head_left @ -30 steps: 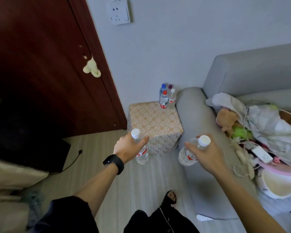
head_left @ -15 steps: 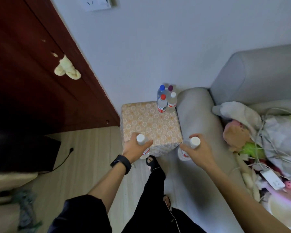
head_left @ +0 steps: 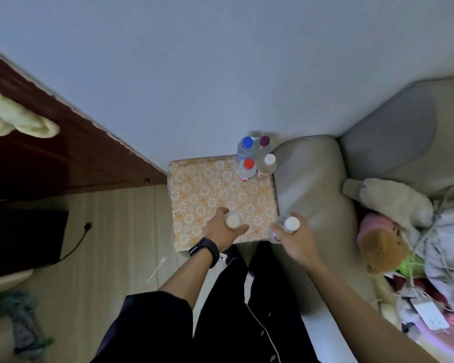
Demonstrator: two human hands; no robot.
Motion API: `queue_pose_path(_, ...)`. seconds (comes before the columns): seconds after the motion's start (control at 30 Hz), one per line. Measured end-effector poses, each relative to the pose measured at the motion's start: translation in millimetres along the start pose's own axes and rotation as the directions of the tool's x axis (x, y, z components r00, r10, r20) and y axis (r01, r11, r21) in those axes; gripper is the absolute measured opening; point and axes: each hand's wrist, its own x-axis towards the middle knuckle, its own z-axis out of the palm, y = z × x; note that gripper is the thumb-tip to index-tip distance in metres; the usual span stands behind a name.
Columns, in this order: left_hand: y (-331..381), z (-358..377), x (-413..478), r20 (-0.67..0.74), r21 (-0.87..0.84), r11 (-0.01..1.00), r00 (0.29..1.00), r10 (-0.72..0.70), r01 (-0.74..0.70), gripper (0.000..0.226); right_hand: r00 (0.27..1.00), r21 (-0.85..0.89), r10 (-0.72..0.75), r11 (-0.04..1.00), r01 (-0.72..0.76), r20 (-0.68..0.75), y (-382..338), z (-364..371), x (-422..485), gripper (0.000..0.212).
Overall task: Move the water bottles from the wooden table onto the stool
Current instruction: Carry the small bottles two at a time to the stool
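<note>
A square stool point(head_left: 207, 189) with an orange flowered cover stands against the wall beside the sofa arm. Several water bottles point(head_left: 256, 161) with blue, purple, red and white caps stand together at its far right corner. My left hand point(head_left: 220, 230) grips a white-capped bottle point(head_left: 233, 220) over the stool's near edge. My right hand point(head_left: 295, 238) holds another white-capped bottle point(head_left: 291, 223) just off the stool's near right corner, above the sofa arm. Both bottle bodies are mostly hidden by my hands. The wooden table is out of view.
A grey sofa point(head_left: 312, 184) lies to the right, piled with soft toys point(head_left: 385, 231), clothes and cables. A dark red door point(head_left: 50, 153) with a cloth on its handle is at the left. A black box point(head_left: 24, 237) and cord sit on the wood floor.
I have stepped up to the stool. Both hands, each still holding a bottle, have moved forward; the left one is now over the stool's near edge. The view tilted down.
</note>
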Motion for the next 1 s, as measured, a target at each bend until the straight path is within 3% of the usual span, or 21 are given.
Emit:
queue_pose_path(0.1, 9.7, 9.5, 33.6, -0.025, -0.053, 0.998, 0.999, -0.027, 0.026, 0.075, 0.999, -0.019, 0.038, 0.999, -0.038, 0.004, -5.5, 8.0, 39.6, 0.077)
queue_pose_path(0.27, 25.6, 25.8, 86.9, -0.073, -0.076, 0.997, 0.997, 0.010, -0.015, 0.078, 1.000, 0.028, 0.014, 1.000, -0.014, 0.021, -16.5, 18.9, 95.8, 0.053)
queue_pose_path(0.43, 41.5, 43.9, 120.0, -0.132, -0.169, 0.986, 0.991, -0.010, -0.012, 0.077, 0.997, 0.039, -0.045, 0.998, 0.042, 0.064, -21.0, 30.9, 138.2, 0.043)
queue_pose_path(0.6, 44.5, 55.9, 132.4, -0.228, -0.173, 0.984, 0.974, -0.009, -0.032, 0.074, 0.984, 0.008, -0.102, 0.995, 0.102, 0.143, -22.3, 35.4, 156.2, 0.051)
queue_pose_path(0.77, 29.8, 49.1, 134.5, -0.114, -0.257, 0.966, 0.993, -0.033, 0.003, 0.102, 0.964, -0.063, -0.070, 0.994, 0.089, 0.257, -27.8, 26.8, 165.3, 0.055)
queue_pose_path(0.87, 26.3, 46.8, 139.8, -0.057, -0.225, 0.974, 0.998, -0.025, 0.012, 0.092, 0.937, -0.096, -0.054, 0.991, 0.092, 0.344, -23.5, 22.9, 170.7, 0.062)
queue_pose_path(1.0, 32.1, 46.6, 145.3, -0.084, -0.250, 0.967, 0.996, 0.024, -0.044, 0.074, 0.928, -0.078, -0.086, 0.989, 0.122, 0.363, -15.3, 21.9, 172.1, 0.067)
